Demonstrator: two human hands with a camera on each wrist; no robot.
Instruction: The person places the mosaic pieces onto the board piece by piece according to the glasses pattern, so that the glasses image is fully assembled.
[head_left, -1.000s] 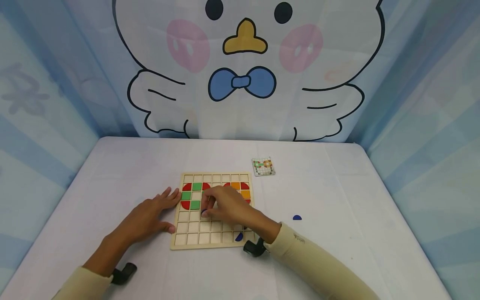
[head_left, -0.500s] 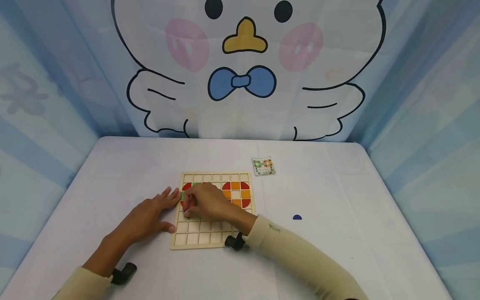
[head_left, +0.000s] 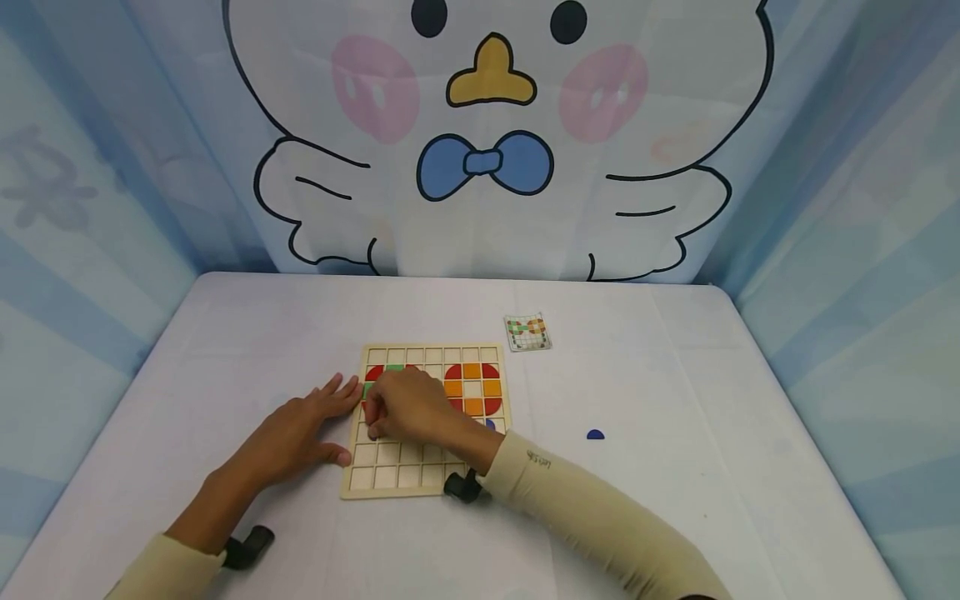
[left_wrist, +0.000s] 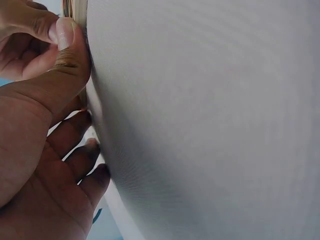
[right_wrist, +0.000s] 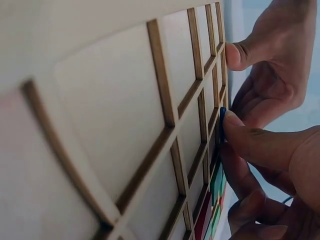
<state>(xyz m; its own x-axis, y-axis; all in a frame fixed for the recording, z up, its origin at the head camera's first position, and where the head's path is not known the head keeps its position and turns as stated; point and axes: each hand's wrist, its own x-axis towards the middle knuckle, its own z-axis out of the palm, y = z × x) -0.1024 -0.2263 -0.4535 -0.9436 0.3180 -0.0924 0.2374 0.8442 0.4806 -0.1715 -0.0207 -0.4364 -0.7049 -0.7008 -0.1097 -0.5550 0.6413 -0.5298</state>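
Observation:
A wooden grid board [head_left: 420, 495] lies on the table, with red, green and orange tiles in its upper rows. My right hand [head_left: 412, 407] is over the board's left side, its thumb and forefinger pinching a small blue tile [right_wrist: 223, 122] that stands edge-up close to a cell of the grid. The hand hides most of the green and red tiles beneath it. My left hand [head_left: 303, 429] rests beside the board's left edge with fingers spread, thumb and fingertips touching the frame. A second blue tile [head_left: 490, 424] shows in the right column, partly behind my right wrist.
A loose blue half-round tile [head_left: 596, 434] lies on the white table right of the board. Beyond the board's far right corner is a small pattern card [head_left: 527, 332]. A cartoon curtain [head_left: 487, 225] hangs behind the table's far edge.
My right hand has moved left across the board from the middle columns to the left side, still pinching the blue tile, and has barely shifted since the middle frame. My left hand has stayed put.

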